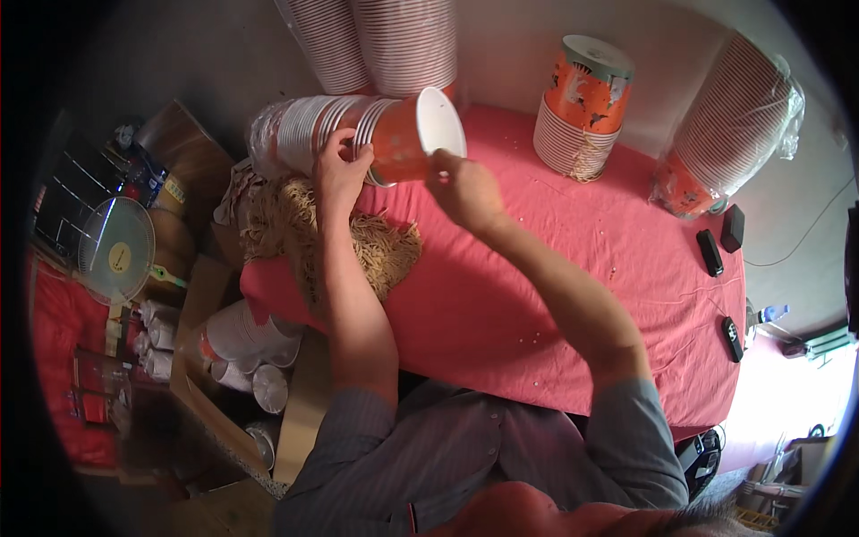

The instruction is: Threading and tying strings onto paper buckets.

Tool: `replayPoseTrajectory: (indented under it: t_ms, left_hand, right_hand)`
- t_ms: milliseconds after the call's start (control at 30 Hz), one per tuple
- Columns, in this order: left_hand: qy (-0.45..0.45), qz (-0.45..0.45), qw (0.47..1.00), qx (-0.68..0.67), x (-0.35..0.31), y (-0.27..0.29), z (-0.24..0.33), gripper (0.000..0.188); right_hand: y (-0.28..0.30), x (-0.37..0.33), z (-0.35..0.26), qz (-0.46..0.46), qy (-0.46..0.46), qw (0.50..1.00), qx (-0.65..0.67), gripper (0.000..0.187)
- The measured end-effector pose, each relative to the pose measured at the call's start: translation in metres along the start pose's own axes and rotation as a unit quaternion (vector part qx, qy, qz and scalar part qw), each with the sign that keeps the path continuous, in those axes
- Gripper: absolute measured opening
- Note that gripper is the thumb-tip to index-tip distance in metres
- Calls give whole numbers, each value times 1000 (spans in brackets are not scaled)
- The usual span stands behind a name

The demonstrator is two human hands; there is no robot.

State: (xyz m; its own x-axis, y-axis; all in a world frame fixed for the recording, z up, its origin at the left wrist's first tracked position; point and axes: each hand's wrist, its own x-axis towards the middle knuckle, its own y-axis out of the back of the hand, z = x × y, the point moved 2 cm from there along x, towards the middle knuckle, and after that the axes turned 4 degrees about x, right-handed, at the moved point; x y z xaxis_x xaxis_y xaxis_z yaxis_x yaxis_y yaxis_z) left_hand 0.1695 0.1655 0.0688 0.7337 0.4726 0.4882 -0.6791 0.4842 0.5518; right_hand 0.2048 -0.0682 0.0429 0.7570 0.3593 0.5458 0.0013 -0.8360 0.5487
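A stack of nested paper buckets (300, 127), white-rimmed and partly in clear plastic, lies on its side at the far left of the table. My left hand (342, 172) has its thumb and fingers closed around the rims near the stack's end. At that end an orange paper bucket (401, 143) points its open white mouth to the right. The fingers of my right hand (465, 190) pinch the lower edge of this mouth. Below my left hand, a pile of tan twisted cords (385, 249) lies on the red cloth (501, 304), partly hidden by my left forearm.
Tall bucket stacks (407, 45) stand at the back. An upside-down orange bucket stack (586, 107) stands farther right, near a plastic-wrapped stack (729, 125). Small black objects (710, 252) lie along the right edge. At left are a fan (116, 251) and a carton (210, 403) holding cups.
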Motion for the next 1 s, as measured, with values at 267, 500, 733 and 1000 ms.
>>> replayPoseTrajectory:
  t_ms: [267,500,733,1000]
  left_hand:
    - [-16,72,997,-7,-5,38,8,29]
    - [-48,-31,993,100,-91,112,44,23]
    - [-47,-153,977,140,-114,112,6,24]
    - [-149,-211,926,276,-99,94,1,15]
  right_hand:
    - [145,-57,-3,-58,69,982,-169,19]
    - [170,-73,4,-87,43,977,-188,11]
    - [189,-76,3,-74,99,971,-205,20]
    - [196,-84,-32,-50,110,978,-170,15]
